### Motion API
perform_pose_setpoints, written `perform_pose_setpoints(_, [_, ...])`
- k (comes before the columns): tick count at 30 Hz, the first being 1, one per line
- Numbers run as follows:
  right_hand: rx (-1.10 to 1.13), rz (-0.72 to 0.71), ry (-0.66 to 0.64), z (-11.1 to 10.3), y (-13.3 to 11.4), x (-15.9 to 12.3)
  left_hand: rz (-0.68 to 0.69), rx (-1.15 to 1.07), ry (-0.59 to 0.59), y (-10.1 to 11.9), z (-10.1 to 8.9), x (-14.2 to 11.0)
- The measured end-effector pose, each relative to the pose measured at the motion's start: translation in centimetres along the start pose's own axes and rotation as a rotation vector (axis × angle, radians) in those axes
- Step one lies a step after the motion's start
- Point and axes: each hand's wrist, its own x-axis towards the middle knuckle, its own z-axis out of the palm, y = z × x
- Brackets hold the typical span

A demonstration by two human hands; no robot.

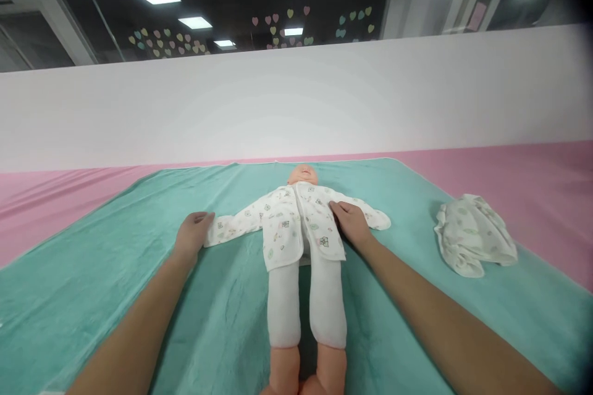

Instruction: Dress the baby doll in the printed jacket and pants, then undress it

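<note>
A baby doll (283, 315) lies on its back, head at the far side and feet toward me. It wears a white printed baby shirt (282, 228), its front panels parted slightly, over white leggings. The shirt's sleeves spread out to both sides. My left hand (193, 236) pinches the cuff of the sleeve on the left. On the other side, my right hand (352, 221) grips the shirt's side just below the armpit, fingers bent on the cloth. The doll's hands are hidden inside the sleeves.
A teal blanket (222, 333) lies under the doll, over a pink sheet (532, 179). To the right rests a crumpled white printed garment (475, 234). A low white wall (296, 105) stands behind, with dark glass and heart stickers above it.
</note>
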Motion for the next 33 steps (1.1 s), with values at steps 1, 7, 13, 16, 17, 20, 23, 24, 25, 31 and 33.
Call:
perform_pose_setpoints(1, [-0.037,-0.013,0.030,-0.5,0.2,0.2,-0.029,-0.039,-0.027,0.3,-0.3,-0.2])
perform_pose_setpoints(7, [-0.362,0.162,0.358,-5.3,3.3,2.3,-0.015,-0.009,-0.255,1.2,-0.8,-1.4])
perform_pose_setpoints(13, [-0.492,0.288,0.338,-8.7,5.9,3.5,0.054,-0.010,-0.087,0.5,-0.2,-0.5])
perform_pose_setpoints(16, [-0.518,0.334,0.273,-9.6,6.2,3.2,0.000,-0.126,0.026,0.1,-0.5,-0.4])
perform_pose_setpoints(17, [-0.500,0.339,0.249,-9.9,6.2,3.1,-0.007,-0.143,0.041,0.0,-0.7,-0.5])
perform_pose_setpoints(20, [-0.392,0.303,0.216,-10.6,6.2,2.9,-0.006,-0.162,0.052,-0.2,-0.6,-0.5])
perform_pose_setpoints(23, [-0.262,0.255,0.239,-11.0,6.5,2.9,0.013,-0.153,0.051,-0.4,-0.2,-0.3])
perform_pose_setpoints(24, [-0.204,0.242,0.255,-11.0,6.7,3.0,0.021,-0.146,0.050,-0.4,-0.1,-0.2])
perform_pose_setpoints(25, [-0.140,0.233,0.268,-11.0,6.8,3.1,0.028,-0.138,0.047,-0.5,0.0,-0.1])
perform_pose_setpoints(31, [0.222,0.182,0.195,-10.4,6.3,3.3,0.061,-0.102,0.025,-0.6,0.3,-0.1])
perform_pose_setpoints(33, [0.324,0.125,0.116,-10.1,5.5,2.9,0.075,-0.081,0.024,-0.5,0.3,-0.2])
